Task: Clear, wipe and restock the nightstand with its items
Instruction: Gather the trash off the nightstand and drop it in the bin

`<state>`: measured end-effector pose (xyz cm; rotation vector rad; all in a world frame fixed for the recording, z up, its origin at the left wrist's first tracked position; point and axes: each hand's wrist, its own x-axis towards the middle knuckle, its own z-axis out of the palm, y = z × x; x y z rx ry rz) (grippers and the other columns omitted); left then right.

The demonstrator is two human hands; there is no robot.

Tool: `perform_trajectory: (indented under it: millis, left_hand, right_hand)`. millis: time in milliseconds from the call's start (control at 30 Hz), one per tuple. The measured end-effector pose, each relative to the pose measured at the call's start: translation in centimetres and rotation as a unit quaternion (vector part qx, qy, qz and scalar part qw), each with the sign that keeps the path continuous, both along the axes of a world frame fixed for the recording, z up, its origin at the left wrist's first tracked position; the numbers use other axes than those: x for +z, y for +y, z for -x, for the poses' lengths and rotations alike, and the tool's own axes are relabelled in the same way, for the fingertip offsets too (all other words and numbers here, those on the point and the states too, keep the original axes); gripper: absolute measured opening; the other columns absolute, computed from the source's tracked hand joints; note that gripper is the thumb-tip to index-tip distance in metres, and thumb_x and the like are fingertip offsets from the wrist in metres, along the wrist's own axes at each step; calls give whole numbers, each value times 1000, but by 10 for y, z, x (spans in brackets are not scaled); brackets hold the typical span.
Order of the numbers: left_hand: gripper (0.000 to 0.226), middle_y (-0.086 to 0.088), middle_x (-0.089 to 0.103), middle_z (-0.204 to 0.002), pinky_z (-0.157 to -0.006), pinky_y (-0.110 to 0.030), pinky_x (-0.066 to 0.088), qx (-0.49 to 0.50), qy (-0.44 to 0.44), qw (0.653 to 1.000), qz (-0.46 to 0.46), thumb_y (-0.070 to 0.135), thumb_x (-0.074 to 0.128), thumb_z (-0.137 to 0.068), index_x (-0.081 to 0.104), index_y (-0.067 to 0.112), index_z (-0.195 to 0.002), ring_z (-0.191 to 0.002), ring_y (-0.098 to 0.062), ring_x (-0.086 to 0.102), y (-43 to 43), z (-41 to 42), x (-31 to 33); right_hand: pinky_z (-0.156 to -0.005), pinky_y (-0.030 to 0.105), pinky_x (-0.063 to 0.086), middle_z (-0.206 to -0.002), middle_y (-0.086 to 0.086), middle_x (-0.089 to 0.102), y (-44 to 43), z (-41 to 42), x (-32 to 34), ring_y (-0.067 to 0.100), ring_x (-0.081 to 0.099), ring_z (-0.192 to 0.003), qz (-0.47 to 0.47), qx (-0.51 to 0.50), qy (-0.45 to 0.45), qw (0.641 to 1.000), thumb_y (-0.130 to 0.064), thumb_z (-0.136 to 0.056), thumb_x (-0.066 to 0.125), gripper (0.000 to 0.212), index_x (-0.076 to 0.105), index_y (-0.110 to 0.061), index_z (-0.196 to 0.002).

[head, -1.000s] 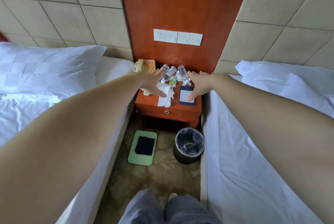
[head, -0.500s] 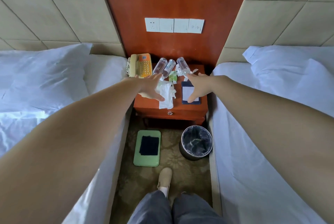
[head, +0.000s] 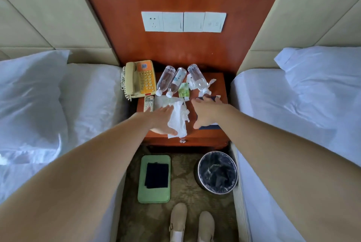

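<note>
**Hands over a cluttered nightstand**

Clutter covers most of the nightstand (head: 207, 137) top, and our own hands hide part of it. Under the right hand (head: 205, 112) lies a dark blue booklet (head: 210, 127), of which we see only the near edge and a corner past the fingertips; whether the palm presses on it we cannot tell. The left hand (head: 163, 119) lies flat and spread, fingers straight, its thumb side on the crumpled white tissue (head: 178, 119); it grips nothing that we can see. The right hand is likewise spread wide, thumb pointing back toward us, closed on nothing.

Beyond the fingertips lie three clear water bottles on their sides: the left bottle (head: 165, 80), the middle bottle (head: 176, 81) touching it, and the right bottle (head: 197, 77) apart, among torn white wrapper scraps (head: 210, 82). A small green packet (head: 184, 90) sits between the middle and right bottles; its print is too small to read. A remote control (head: 148, 103) lies just left of the left hand, its near end hidden by the wrist. The beige telephone (head: 140, 78) overhangs the back left corner.

On the carpet below stand a green tray (head: 154, 196) bearing a dark folded cloth (head: 156, 175) and a lined waste bin (head: 217, 172). Our beige shoes (head: 192, 222) are cut off by the bottom edge.
</note>
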<state>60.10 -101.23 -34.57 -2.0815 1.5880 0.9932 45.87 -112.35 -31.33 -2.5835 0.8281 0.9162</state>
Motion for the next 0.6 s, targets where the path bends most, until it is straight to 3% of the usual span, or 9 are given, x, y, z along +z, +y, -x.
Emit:
perform_trajectory:
  millis: [167,333,500,600]
  left_hand:
    - [94,-3,-7,-164,-120,-51,4,11,-17,1000,-8,54,49,-95,-11,13,-155,-151,-23,3,-24,-15,-75]
    - [83,-6,12,-163,-117,-48,25,33,-34,999,21,45,49,-98,1,10,-156,-145,-29,27,-45,-22,-140]
    - [79,-8,28,-157,-105,-47,42,80,-32,994,68,43,55,-95,14,10,-154,-135,-31,42,-54,-23,-200]
    - [70,-11,47,-141,-95,-43,48,113,-28,988,101,41,61,-93,30,10,-147,-122,-31,53,-58,-23,-223]
  right_hand:
    - [-114,56,20,-150,12,37,-17,-13,-88,33,26,-142,8,-7,-15,1000,-25,-91,61,68,27,-7,-147]
    - [-110,49,29,-135,10,52,-28,-16,-162,31,41,-131,29,-33,-31,999,-15,-93,54,47,41,-12,-138]
    - [-96,45,46,-128,8,57,-36,-22,-220,30,55,-116,39,-70,-90,993,-20,-94,56,60,29,-16,-147]
    - [-91,44,49,-126,8,58,-36,-32,-243,30,56,-114,31,-99,-134,986,-24,-95,56,57,31,-13,-145]
